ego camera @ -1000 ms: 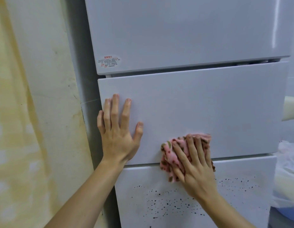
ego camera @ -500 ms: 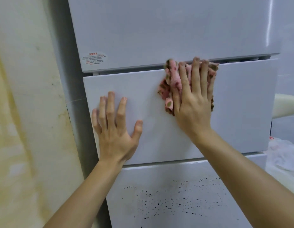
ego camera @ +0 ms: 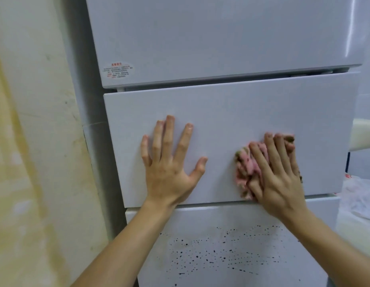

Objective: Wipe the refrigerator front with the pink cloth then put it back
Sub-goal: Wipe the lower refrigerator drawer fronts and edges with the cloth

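Now pink cloth under right hand

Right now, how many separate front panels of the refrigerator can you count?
3: the top door bearing a sticker, the middle drawer under both hands, and the speckled bottom drawer. Others may lie outside the frame.

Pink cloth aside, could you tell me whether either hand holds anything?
No: the right hand presses the bunched pink patterned cloth flat-fingered; the left hand rests bare.
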A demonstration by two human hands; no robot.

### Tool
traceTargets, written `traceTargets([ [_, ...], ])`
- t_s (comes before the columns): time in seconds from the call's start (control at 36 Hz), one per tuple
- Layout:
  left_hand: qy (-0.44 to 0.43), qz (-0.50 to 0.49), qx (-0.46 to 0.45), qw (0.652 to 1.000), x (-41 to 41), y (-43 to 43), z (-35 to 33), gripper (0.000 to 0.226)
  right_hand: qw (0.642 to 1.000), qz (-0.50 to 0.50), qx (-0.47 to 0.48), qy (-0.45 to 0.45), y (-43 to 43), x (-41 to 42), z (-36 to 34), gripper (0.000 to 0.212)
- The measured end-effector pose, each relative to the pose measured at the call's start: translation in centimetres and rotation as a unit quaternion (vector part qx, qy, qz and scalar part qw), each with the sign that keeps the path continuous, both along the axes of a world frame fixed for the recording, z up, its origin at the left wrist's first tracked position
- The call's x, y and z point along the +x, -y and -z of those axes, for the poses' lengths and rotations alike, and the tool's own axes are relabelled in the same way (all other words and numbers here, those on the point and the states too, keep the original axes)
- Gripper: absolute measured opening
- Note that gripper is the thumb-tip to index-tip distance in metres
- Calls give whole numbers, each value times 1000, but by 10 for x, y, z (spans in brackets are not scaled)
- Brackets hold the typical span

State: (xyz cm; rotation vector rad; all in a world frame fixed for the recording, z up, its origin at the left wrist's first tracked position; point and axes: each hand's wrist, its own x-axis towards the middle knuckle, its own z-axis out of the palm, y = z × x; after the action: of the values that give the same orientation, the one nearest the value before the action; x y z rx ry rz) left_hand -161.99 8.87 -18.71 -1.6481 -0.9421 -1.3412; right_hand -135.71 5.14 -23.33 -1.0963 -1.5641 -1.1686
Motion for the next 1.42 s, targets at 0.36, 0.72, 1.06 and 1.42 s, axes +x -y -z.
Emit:
traceTargets([
  [0.36,10,46,25,999,31,12,-7,66,982,28,75,-172,-8,-15,-110,55],
  [0.72,-24,45,13,999,63,11,-6,72,1000,11,-8,-20,6,51,47,63],
  [1.06,7,45,22,999,81,12,-7,65,975,-19,112,-192,-9,58,-124,56],
  [1.42,-19,46,29,998,88,13,-11,66,981,-3,24,-191,9,88,44,54],
])
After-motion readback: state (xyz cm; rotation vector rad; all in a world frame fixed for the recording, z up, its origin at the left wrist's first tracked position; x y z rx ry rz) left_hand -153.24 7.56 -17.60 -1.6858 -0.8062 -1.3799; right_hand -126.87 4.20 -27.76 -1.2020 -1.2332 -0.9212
